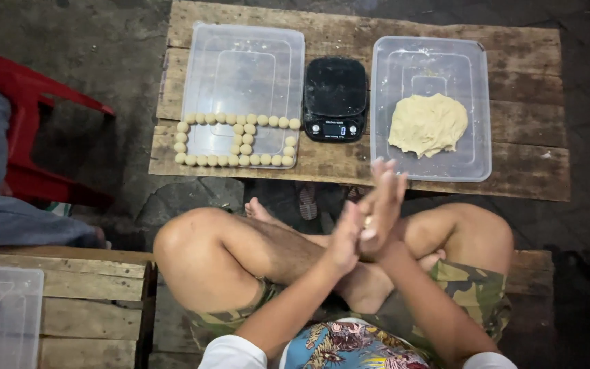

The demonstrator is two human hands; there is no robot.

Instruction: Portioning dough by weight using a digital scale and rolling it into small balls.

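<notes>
Dough bit [368,221] mostly hidden between left hand [345,239], right hand [382,205]

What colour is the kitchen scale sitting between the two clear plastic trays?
Black: the kitchen scale has a small lit display on its front edge, seen in the head view.

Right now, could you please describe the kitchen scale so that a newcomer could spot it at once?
On the wooden table, look between the two clear plastic trays. The scale sits there, beside the tray of dough balls and the tray with the dough lump. It is the only black thing, with a small lit display.
</notes>
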